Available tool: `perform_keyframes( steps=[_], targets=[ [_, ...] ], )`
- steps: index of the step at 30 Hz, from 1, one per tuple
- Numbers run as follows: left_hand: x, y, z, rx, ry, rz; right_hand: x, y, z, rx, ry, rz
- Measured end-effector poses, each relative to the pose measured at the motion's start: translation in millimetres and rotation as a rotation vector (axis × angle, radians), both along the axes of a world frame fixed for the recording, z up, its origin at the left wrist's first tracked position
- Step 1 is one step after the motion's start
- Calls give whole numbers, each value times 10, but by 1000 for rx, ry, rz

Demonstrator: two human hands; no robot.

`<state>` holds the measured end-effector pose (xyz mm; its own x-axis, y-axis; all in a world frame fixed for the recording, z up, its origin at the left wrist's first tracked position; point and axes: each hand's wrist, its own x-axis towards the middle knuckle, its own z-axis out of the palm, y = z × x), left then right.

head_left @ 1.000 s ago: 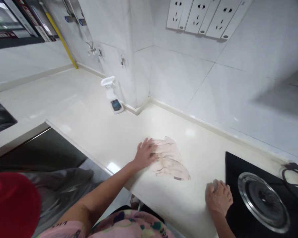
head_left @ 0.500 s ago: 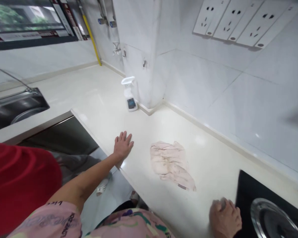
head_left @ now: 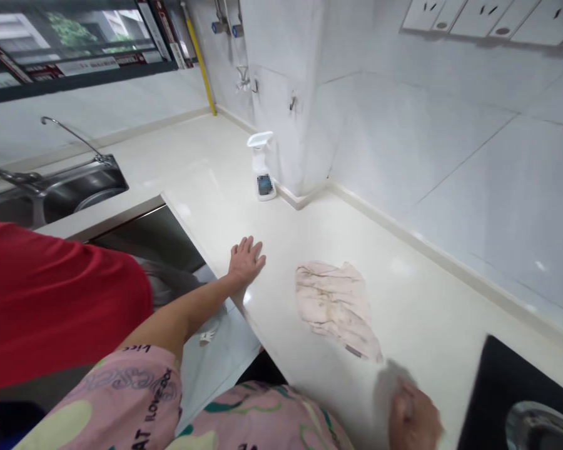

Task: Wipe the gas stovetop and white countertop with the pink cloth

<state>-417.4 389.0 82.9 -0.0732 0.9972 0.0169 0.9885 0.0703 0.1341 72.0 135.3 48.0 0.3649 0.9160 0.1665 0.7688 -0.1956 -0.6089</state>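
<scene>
My left hand (head_left: 246, 261) lies flat on the cream countertop near its front edge, fingers spread, holding nothing. To its right a crumpled pale pink cloth (head_left: 333, 306) is spread on the counter, with dark stains and a small grey tag at its lower corner. Close to that corner, at the bottom of the view, hovers my right hand (head_left: 416, 415), slightly blurred. Its fingers look curled in, nothing shows in them, and its shadow falls on the counter beside it. A white spray bottle (head_left: 263, 167) stands upright beyond my left hand, against the wall corner.
A black cooktop (head_left: 492, 381) with a shiny round burner lies at the lower right. At the left is a steel sink (head_left: 82, 192) with a tap. A person in a red shirt (head_left: 60, 300) stands close on my left. Wall sockets (head_left: 483, 19) hang at the upper right.
My right hand has moved away from the cooktop edge, left towards the cloth. The view has shifted, showing more of the sink. My left hand, cloth and bottle keep their places.
</scene>
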Motion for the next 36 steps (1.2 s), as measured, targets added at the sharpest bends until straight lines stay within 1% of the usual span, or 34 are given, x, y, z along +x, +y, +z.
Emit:
perform_keyframes(
  steps=[2, 3, 4, 5, 7, 10, 14, 18, 20, 23, 26, 28, 30, 31, 32, 34, 36],
  targets=[
    [7, -1, -8, 10, -2, 1, -429, 79, 53, 104, -22, 297],
    [11, -5, -7, 13, -1, 3, -642, 149, 82, 131, -31, 420],
    [15, -9, -4, 15, 2, 3, -836, 238, 113, 139, -49, 528],
    [19, -14, 2, 15, 7, 5, -1001, 341, 144, 133, -84, 595],
    [22, -24, 12, 15, 17, 8, -1230, 571, 196, 99, -188, 650],
    [18, -28, 18, 21, 16, 8, -1366, 896, 227, 42, -340, 630],
    [12, -23, 6, 37, -26, 11, -1405, 1158, 208, 3, -426, 609],
    [15, -27, 9, 13, -35, 12, -1376, 1188, 185, -11, -459, 603],
    [18, -31, 18, 2, -28, 14, -1292, 1109, 158, -8, -470, 639],
    [20, -34, 28, 6, -25, 17, -1054, 898, 74, 30, -424, 672],
    [17, -32, 25, 9, -30, 13, -750, 660, 7, 96, -299, 713],
    [15, -29, 16, 8, -37, 12, -570, 522, 45, 146, -201, 738],
    [11, -27, 1, 8, -43, 11, -431, 414, 178, 170, -94, 703],
    [9, -26, -7, 9, -45, 11, -375, 375, 279, 151, -36, 640],
    [7, -25, -15, 11, -46, 12, -325, 350, 397, 120, 19, 546],
    [2, -22, -28, 13, -50, 12, -222, 350, 667, 49, 105, 311],
    [-3, -18, -35, 13, -57, 10, -98, 425, 945, 11, 174, 116]
  ],
)
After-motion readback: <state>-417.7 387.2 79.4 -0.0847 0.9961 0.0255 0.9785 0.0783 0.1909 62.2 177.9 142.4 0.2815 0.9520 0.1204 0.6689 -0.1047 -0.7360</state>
